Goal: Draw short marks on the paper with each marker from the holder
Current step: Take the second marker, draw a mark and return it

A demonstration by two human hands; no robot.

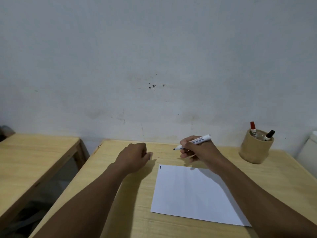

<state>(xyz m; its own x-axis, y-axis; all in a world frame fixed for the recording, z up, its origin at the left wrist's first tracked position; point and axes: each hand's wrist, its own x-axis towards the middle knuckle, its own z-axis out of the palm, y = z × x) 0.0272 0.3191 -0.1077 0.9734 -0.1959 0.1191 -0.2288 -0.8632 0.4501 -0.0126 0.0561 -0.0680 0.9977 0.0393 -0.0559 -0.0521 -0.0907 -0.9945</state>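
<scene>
Two markers, red-capped [252, 127] and black-capped [269, 135], stand in holder [256, 148], far right of table [120, 194]. Right hand [197, 149] grips uncapped marker [193, 142], long axis left-right, tip pointing left, just beyond paper [193, 193], one mark [160, 167] at its far-left corner. Left hand [135, 156] curled closed, likely on cap; can't confirm. Right hand nearer paper.

Right hand [197, 150] grips an uncapped marker [193, 142] beyond the paper [192, 193]; left hand [135, 156] is fisted.
</scene>
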